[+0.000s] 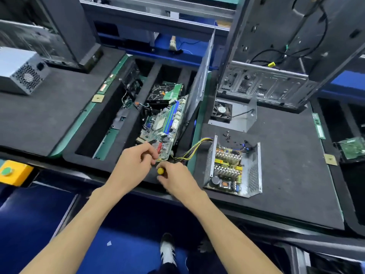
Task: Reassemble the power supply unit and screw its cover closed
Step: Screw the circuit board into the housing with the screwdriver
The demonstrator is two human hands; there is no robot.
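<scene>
The right hand (173, 177) grips a yellow-capped screwdriver (160, 171); the left hand's (136, 159) fingers curl at its tip, contents hidden. Any screw pinched there could drop into the parts tray (102, 123) at twelve o'clock, well apart from the open power supply (233, 169) at three o'clock.

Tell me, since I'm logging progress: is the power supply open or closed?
Open. The power supply shows its bare circuit board and heatsinks from above; its cover, with the fan, lies apart behind it.

The open power supply (233, 167) sits on the mat (286, 175), its cover (235, 113) behind it, loose screws (229, 135) between them. Left of it, a circuit board (164, 127) leans in a tray (94, 135). A computer case (276, 56) stands behind.
</scene>
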